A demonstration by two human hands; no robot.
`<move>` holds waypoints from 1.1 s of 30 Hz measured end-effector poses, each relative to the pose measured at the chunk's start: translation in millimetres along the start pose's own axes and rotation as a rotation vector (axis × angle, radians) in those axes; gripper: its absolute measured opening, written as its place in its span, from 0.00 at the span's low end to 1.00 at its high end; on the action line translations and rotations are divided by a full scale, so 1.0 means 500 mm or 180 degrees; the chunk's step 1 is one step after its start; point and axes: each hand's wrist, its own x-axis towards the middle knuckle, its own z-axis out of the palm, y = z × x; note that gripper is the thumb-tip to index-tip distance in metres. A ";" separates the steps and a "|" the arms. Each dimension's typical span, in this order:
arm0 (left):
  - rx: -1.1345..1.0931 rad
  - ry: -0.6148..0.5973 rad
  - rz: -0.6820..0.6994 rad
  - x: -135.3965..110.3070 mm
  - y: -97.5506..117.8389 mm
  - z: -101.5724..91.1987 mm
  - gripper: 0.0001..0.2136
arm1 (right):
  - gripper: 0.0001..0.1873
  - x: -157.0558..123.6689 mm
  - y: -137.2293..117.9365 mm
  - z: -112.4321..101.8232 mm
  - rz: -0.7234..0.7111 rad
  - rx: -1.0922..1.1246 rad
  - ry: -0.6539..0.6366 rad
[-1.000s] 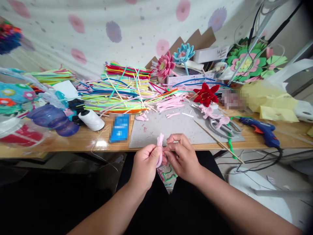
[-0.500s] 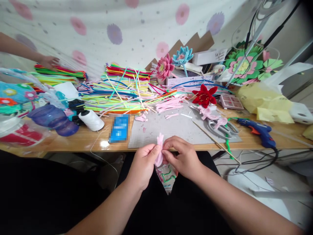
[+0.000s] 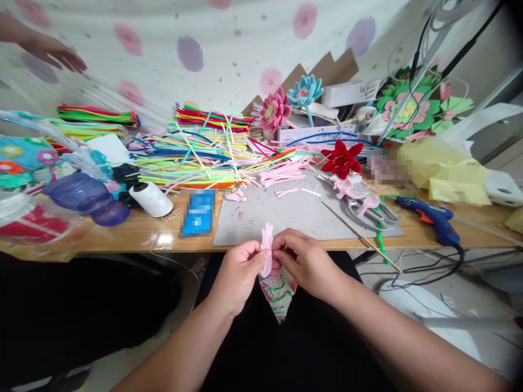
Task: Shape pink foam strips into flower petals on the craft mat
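Observation:
Between my hands, at the table's front edge, is a small bunch of looped pink pipe cleaners (image 3: 267,237). My left hand (image 3: 241,272) is closed, pinching the bunch between thumb and fingers from the left side. My right hand (image 3: 304,260) is closed too; its thumb and forefinger pinch at the bunch's right side, with the exact spot partly hidden. The forked tips point up and the rounded end hangs below my thumb. Beyond lies a grey board (image 3: 261,215) with loose pink pipe cleaners (image 3: 283,173) at its far edge.
Scissors (image 3: 370,212), a wooden stick (image 3: 347,226) and a blue glue gun (image 3: 435,218) lie to the right. A red flower (image 3: 342,158) stands behind them. Piled pipe cleaners (image 3: 192,169) and a white thread spool (image 3: 151,199) are left. Another person's hand (image 3: 57,51) is at upper left.
The other person's hand has lifted off the pipe cleaner bundle at the far left and moved up and left. My hands stay around the pink bunch with only slight finger shifts.

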 end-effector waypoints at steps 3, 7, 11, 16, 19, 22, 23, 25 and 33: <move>-0.0037 0.0153 -0.0058 -0.001 0.001 0.004 0.07 | 0.07 0.000 0.002 -0.002 -0.0073 -0.0143 -0.0026; -0.0050 0.0448 0.0016 0.002 -0.007 0.008 0.07 | 0.07 -0.001 0.006 -0.001 -0.0731 -0.1244 0.0141; 0.0064 0.0364 0.0047 0.009 -0.012 0.005 0.10 | 0.11 0.009 0.003 -0.023 -0.1631 -0.2046 0.0023; 0.1181 0.0168 0.0368 0.007 0.008 0.002 0.12 | 0.13 0.043 -0.013 -0.053 -0.2272 -0.2316 -0.0585; 0.2321 0.0193 0.1084 0.000 0.024 0.000 0.12 | 0.11 0.063 -0.038 -0.065 -0.2022 -0.2311 -0.1043; 0.3202 0.0071 0.2124 -0.008 0.037 -0.008 0.11 | 0.04 0.079 -0.062 -0.082 -0.1151 -0.1730 -0.1534; 0.3404 -0.0044 0.2438 -0.011 0.041 -0.011 0.11 | 0.03 0.084 -0.065 -0.087 -0.0697 -0.1364 -0.1713; 0.3651 -0.0301 0.2921 -0.015 0.049 -0.018 0.11 | 0.04 0.091 -0.063 -0.094 0.0340 -0.0400 -0.2113; 0.2763 -0.0738 0.3086 -0.029 0.054 -0.027 0.09 | 0.03 0.062 -0.033 -0.069 0.1895 0.2711 -0.2366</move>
